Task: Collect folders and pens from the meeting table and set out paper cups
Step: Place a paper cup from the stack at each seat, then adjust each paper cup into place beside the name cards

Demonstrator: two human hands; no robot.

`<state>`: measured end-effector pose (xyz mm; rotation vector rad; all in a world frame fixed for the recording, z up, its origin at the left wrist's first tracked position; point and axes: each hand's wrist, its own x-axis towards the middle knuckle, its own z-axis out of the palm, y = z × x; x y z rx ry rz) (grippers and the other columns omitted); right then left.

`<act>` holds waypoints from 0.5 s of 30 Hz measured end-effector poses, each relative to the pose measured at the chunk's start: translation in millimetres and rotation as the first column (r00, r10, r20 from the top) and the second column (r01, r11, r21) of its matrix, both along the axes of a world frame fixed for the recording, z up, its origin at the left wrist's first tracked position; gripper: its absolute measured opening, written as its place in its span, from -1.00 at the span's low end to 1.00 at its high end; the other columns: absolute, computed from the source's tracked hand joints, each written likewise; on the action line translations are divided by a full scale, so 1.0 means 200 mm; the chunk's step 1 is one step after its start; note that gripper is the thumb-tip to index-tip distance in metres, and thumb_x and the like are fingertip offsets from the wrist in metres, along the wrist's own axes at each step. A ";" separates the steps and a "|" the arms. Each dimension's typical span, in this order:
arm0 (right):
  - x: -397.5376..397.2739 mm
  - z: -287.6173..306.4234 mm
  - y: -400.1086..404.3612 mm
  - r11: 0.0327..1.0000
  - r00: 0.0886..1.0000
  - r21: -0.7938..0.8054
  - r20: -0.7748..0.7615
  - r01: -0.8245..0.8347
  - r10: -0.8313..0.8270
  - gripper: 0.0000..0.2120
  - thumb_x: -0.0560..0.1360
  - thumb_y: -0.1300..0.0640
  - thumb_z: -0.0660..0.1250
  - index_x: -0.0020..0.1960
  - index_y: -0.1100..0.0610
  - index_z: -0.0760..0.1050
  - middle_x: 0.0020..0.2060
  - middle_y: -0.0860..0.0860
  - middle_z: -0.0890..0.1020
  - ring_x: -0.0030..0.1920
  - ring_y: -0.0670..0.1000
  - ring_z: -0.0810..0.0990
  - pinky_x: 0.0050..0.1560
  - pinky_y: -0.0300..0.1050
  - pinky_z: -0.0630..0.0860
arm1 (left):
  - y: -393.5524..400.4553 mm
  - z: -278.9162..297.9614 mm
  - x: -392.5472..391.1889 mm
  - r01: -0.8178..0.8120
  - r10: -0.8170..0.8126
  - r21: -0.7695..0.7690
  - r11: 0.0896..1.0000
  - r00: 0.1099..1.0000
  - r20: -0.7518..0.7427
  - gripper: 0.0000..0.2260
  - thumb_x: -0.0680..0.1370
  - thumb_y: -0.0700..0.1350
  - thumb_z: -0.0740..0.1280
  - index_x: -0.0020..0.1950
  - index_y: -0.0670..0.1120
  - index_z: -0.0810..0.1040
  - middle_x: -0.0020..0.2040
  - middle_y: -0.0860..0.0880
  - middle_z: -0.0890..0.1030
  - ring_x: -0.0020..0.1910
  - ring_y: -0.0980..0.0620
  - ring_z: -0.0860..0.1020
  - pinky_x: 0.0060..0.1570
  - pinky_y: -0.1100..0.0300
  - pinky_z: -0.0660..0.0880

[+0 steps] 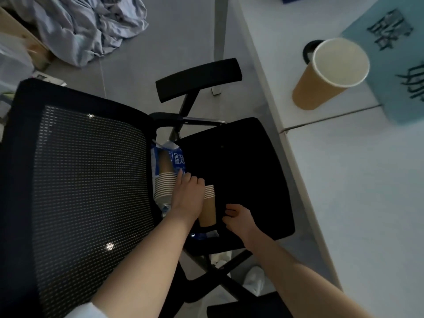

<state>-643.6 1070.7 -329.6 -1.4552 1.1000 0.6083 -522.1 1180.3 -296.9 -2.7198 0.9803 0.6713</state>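
So far one paper cup (330, 74) stands on the desk (344, 180); no folders or pens visible. Left hand (188, 196) grips a short cup stack (207, 205) on the chair seat (247, 171) beside the sleeve of cups (164, 182); right hand (238, 219) hovers w/ fingers loose, empty. More cups likely left to set out.

Two bare forearms come into view from the bottom edge, one from the lower left and one from the lower right. The left hand (188, 198) and the right hand (238, 220) wear no gloves, and no rings, watch or bands show on the fingers or wrists. At the left arm's lower end, near the bottom edge, a pale, whitish sleeve (86, 312) covers the arm above the elbow. The right arm is bare as far as it shows, with no sleeve in sight.
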 end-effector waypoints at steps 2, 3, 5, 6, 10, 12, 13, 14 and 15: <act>-0.03 0.04 -0.04 0.996 0.996 0.030 -0.020 0.085 -0.084 -0.59 0.52 0.30 0.29 0.35 0.25 0.39 0.13 0.17 0.58 0.14 0.18 0.58 0.21 0.12 0.52 | 0.00 0.04 -0.03 -0.022 0.021 -0.043 0.999 1.000 -0.016 -0.58 0.50 -0.28 0.27 0.36 -0.12 0.40 0.30 -0.11 0.49 0.41 -0.11 0.30 0.53 -0.05 -0.06; -0.04 0.07 -0.06 0.994 0.994 0.028 -0.020 0.106 -0.106 -0.63 0.52 0.26 0.28 0.32 0.23 0.41 0.06 0.17 0.61 0.07 0.16 0.61 0.17 0.12 0.55 | 0.00 0.07 -0.04 -0.033 0.031 -0.080 0.996 0.999 -0.018 -0.58 0.49 -0.28 0.27 0.36 -0.11 0.41 0.29 -0.10 0.50 0.39 -0.10 0.31 0.52 -0.03 -0.02; -0.09 0.20 -0.09 0.995 0.995 0.004 -0.010 0.101 -0.101 -0.69 0.53 0.20 0.26 0.27 0.15 0.44 -0.04 0.12 0.63 -0.03 0.10 0.64 0.11 0.06 0.59 | 0.00 0.15 -0.07 -0.053 0.047 -0.174 0.983 0.998 -0.041 -0.61 0.49 -0.29 0.26 0.32 -0.11 0.44 0.25 -0.09 0.52 0.32 -0.08 0.36 0.46 0.07 0.13; -0.11 0.27 -0.09 0.995 0.995 0.005 0.000 0.101 -0.101 -0.72 0.53 0.19 0.25 0.24 0.12 0.45 -0.04 0.10 0.63 -0.02 0.08 0.63 0.12 0.03 0.59 | 0.00 0.19 -0.08 -0.079 0.064 -0.220 0.972 0.995 -0.075 -0.63 0.50 -0.29 0.25 0.31 -0.11 0.45 0.24 -0.09 0.53 0.29 -0.07 0.38 0.40 0.12 0.20; -0.25 0.65 -0.12 0.999 0.995 0.005 0.093 0.047 -0.047 -0.74 0.56 0.15 0.26 0.24 0.02 0.46 0.07 -0.01 0.61 0.12 0.00 0.58 0.22 -0.01 0.53 | 0.00 0.40 -0.15 -0.221 0.172 -0.349 0.911 0.971 -0.165 -0.63 0.50 -0.30 0.33 0.30 -0.14 0.49 0.20 -0.10 0.54 0.26 -0.09 0.44 0.23 0.12 0.39; -0.34 0.85 -0.15 0.999 0.985 -0.008 0.169 0.032 -0.030 -0.76 0.55 0.16 0.26 0.20 -0.02 0.47 0.04 -0.07 0.63 0.10 -0.06 0.60 0.16 -0.10 0.55 | -0.01 0.50 -0.20 -0.263 0.211 -0.403 0.877 0.963 -0.169 -0.61 0.49 -0.26 0.38 0.31 -0.13 0.49 0.21 -0.09 0.55 0.26 -0.08 0.46 0.22 0.08 0.43; -0.38 0.93 -0.16 1.000 0.980 -0.009 0.197 0.024 -0.022 -0.75 0.54 0.19 0.25 0.18 -0.03 0.47 0.03 -0.09 0.64 0.09 -0.10 0.61 0.12 -0.18 0.55 | -0.01 0.55 -0.21 -0.285 0.230 -0.427 0.858 0.957 -0.177 -0.63 0.51 -0.23 0.37 0.32 -0.12 0.48 0.22 -0.08 0.54 0.27 -0.06 0.45 0.23 0.08 0.44; -0.41 1.00 -0.18 1.000 0.975 -0.016 0.222 0.017 -0.013 -0.74 0.55 0.23 0.24 0.17 -0.02 0.47 0.02 -0.11 0.64 0.08 -0.13 0.61 0.07 -0.26 0.54 | -0.03 0.59 -0.23 -0.293 0.233 -0.459 0.839 0.955 -0.184 -0.64 0.53 -0.19 0.36 0.32 -0.11 0.48 0.23 -0.06 0.53 0.29 -0.05 0.44 0.23 0.09 0.43; -0.45 1.08 -0.22 0.999 0.973 -0.032 0.232 0.014 -0.006 -0.74 0.55 0.26 0.23 0.16 -0.01 0.47 0.00 -0.11 0.64 0.06 -0.15 0.60 0.00 -0.34 0.52 | -0.06 0.65 -0.25 -0.291 0.226 -0.489 0.822 0.956 -0.189 -0.67 0.54 -0.17 0.34 0.31 -0.10 0.48 0.24 -0.05 0.52 0.30 -0.04 0.43 0.24 0.09 0.43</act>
